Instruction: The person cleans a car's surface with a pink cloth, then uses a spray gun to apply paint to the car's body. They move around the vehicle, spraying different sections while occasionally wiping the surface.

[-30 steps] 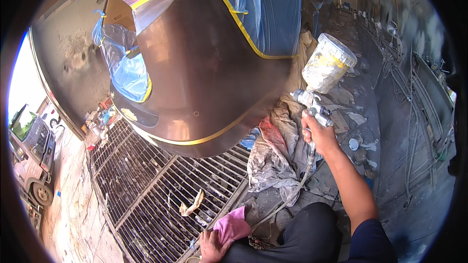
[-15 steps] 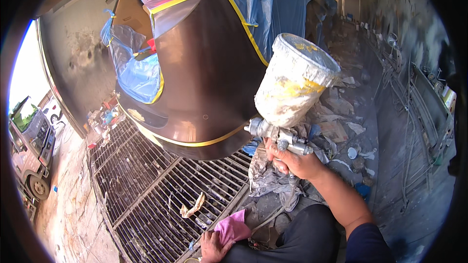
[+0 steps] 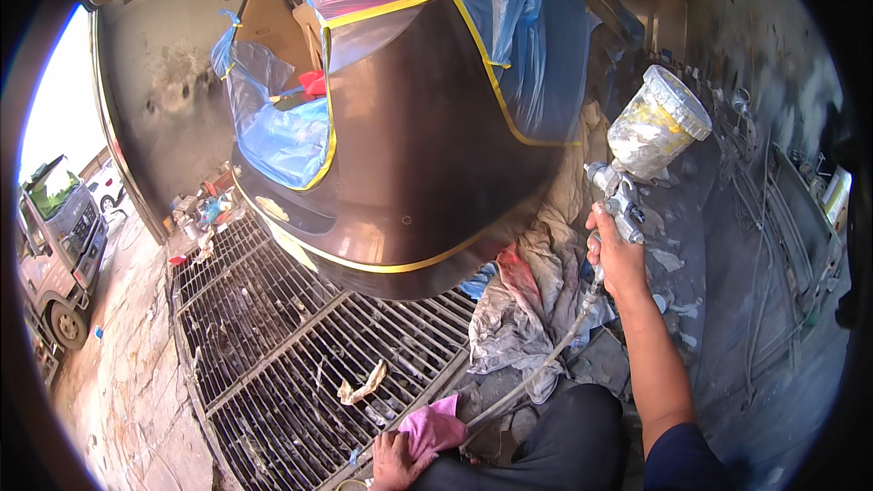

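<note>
My right hand (image 3: pixel 620 262) is wrapped round the handle of a metal spray gun (image 3: pixel 618 200). A paint-splashed whitish cup (image 3: pixel 657 124) sits on top of the gun, tilted to the right. From the handle a hose (image 3: pixel 538 376) runs down toward my knee. The gun is to the right of a glossy dark brown vehicle body panel (image 3: pixel 414 141), apart from it. Yellow masking tape (image 3: pixel 391 267) edges the panel, with blue plastic film (image 3: pixel 523 45) around it. Low in view, my left hand (image 3: pixel 395 462) is closed on a pink cloth (image 3: pixel 435 427) beside my leg.
A metal floor grate (image 3: pixel 300 345) lies below the panel. Stained rags (image 3: pixel 509 327) are heaped to its right. Metal strips and pipes (image 3: pixel 773 227) lean along the right wall. A truck (image 3: pixel 64 264) is outside at the left.
My right hand has carried the spray gun to the right and away from the panel, uncovering the panel's right side and the rags. My left hand stays on the pink cloth.
</note>
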Demonstrator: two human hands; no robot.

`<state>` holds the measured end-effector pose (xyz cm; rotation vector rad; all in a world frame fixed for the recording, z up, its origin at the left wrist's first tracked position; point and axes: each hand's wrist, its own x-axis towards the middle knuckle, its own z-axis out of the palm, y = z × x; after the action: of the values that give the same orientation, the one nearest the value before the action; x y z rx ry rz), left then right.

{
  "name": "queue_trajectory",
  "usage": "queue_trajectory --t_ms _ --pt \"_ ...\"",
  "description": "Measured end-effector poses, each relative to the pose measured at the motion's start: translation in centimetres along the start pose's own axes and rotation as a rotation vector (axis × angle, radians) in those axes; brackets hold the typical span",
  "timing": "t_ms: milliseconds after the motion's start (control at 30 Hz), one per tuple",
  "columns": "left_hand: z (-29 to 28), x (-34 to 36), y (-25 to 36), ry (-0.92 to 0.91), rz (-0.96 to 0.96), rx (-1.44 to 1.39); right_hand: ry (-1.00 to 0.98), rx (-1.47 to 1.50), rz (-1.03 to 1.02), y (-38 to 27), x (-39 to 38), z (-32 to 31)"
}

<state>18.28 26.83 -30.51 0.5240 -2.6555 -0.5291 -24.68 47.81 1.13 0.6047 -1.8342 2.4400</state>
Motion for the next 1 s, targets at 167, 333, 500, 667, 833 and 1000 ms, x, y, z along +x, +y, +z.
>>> queue_trajectory --t_ms 167,333,500,667,833,1000 --pt "0.1 -0.1 -0.4 -0.005 -0.006 0.011 -0.22 0.043 0.056 -1.4 -2.6 2.9" --pt "0.0 0.1 -0.1 -0.027 -0.024 0.013 -0.562 0.072 0.043 -3.0 -5.4 6.2" --pt "-0.1 -0.1 0.1 0.002 -0.038 0.024 -0.788 0.076 -0.002 -4.8 -5.2 7.7" --pt "-0.3 -0.3 0.1 0.039 -0.03 0.02 -0.437 0.061 -0.002 -6.1 -3.1 7.7" --pt "-0.4 -0.4 0.0 0.097 -0.008 -0.022 -0.192 0.046 -0.08 -6.7 -1.1 6.6" --pt "-0.2 -1.2 -0.6 0.084 -0.038 -0.004 -0.139 -0.031 -0.104 -7.2 -1.0 8.0"
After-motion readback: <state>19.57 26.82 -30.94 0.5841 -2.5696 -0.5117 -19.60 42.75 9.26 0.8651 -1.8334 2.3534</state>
